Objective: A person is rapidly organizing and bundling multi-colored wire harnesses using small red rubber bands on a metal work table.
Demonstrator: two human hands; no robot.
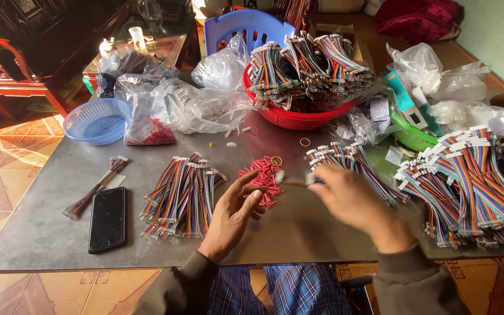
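Right hand [351, 198] pinches a small cable end, blurred; left hand [234, 213] spread by red connectors [262, 175]. Red basin [287, 119] heaped; many cable bundles [183, 195] remain.

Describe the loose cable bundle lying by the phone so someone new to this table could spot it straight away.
Start at the grey table and find the black phone lying flat near its left front edge. Just left of the phone lies a single thin cable bundle, set at a slant with white connectors at its far end. Unlike the wide fanned pile of rainbow cables to the phone's right, it is one slim strand alone.
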